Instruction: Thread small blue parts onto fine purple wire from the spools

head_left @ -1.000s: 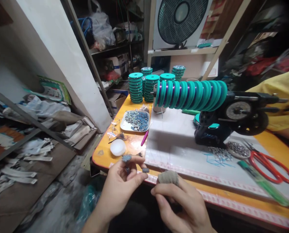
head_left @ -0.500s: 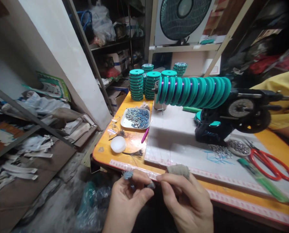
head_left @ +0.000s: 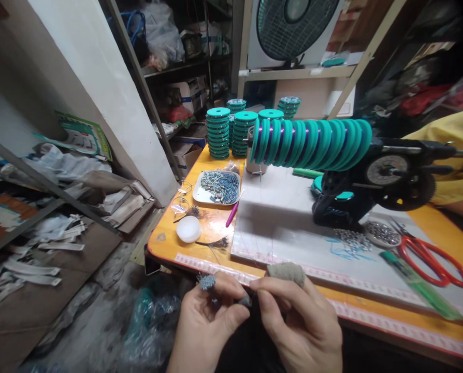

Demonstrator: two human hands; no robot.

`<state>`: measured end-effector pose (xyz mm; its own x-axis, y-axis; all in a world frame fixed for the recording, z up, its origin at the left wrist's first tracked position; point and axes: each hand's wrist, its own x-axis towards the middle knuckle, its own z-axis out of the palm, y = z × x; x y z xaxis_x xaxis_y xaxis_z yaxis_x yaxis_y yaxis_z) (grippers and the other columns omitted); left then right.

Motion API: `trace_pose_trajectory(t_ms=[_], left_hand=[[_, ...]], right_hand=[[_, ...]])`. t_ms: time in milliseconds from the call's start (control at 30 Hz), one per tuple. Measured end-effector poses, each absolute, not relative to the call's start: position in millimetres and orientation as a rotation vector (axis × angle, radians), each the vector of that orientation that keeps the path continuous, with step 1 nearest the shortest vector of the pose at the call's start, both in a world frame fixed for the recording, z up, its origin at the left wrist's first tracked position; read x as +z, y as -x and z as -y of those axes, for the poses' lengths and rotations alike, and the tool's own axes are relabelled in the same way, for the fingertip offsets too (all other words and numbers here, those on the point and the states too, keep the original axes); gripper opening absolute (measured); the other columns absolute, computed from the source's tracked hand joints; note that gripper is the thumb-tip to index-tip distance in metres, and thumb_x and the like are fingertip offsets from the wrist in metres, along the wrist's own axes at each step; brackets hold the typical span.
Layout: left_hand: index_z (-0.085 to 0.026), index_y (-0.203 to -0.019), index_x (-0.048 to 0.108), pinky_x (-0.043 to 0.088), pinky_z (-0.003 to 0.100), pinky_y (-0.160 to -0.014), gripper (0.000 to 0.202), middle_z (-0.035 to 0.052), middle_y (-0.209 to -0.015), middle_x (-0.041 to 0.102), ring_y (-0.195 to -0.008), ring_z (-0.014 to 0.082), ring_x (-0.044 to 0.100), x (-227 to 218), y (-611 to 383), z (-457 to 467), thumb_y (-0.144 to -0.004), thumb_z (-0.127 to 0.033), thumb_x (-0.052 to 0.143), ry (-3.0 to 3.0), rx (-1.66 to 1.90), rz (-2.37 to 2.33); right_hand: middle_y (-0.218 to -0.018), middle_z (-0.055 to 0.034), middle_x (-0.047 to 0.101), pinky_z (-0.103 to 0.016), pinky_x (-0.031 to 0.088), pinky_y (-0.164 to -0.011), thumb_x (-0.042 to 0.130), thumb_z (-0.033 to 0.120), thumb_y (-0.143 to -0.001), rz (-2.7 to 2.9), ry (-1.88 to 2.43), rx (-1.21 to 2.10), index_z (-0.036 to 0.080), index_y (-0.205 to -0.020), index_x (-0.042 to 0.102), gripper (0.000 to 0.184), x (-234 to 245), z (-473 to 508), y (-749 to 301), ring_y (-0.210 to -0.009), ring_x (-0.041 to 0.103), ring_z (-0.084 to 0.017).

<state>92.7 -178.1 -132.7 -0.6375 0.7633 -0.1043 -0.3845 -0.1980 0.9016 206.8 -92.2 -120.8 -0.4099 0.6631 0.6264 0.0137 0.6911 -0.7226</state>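
My L hand (head_left: 212, 317) grips a small dark grey piece (head_left: 246, 300) btwn thumb and forefinger, bluish cluster (head_left: 207, 282) on a finger. My R hand (head_left: 304, 317), w/ a grey-beige wrap (head_left: 286, 272), is pinched closed; too blurry to tell if it's got thread. Vs a sec ago, R fingertips are in closer, just beside the piece, so I reckon both hands are on one spot. L's also dropped back, uncovering the dark bristly bunch (head_left: 218, 242) near the white dome (head_left: 188, 229).
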Motion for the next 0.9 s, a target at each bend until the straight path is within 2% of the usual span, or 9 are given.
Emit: trace_pose_trajectory(t_ms=[733,900], left_hand=[[-0.023,-0.07,0.077,0.052,0.023,-0.074,0.018,0.0005,-0.074,0.069,-0.074,0.0156,0.063,-129.3,-93.1,179.4,-0.064,-0.03,0.092,-0.496,1.912,-1.269],[-0.023,-0.073,0.078,0.053,0.023,-0.076,0.022,0.0005,-0.075,0.072,-0.077,0.0162,0.066,-126.4,-91.7,180.3,-0.063,-0.036,0.093,-0.453,1.937,-1.3]], right_hand=[[-0.081,-0.0023,0.067,-0.024,0.056,-0.055,0.064,0.007,-0.089,1.902,0.5,0.735,0.022,-0.099,0.071,0.019,-124.5,94.9,-209.0,-0.062,0.064,-0.014],[-0.094,-0.0076,0.069,-0.026,0.06,-0.069,0.061,0.003,-0.091,2.052,0.403,0.617,0.019,-0.114,0.07,0.029,-131.7,91.7,-213.5,-0.081,0.071,-0.018]])
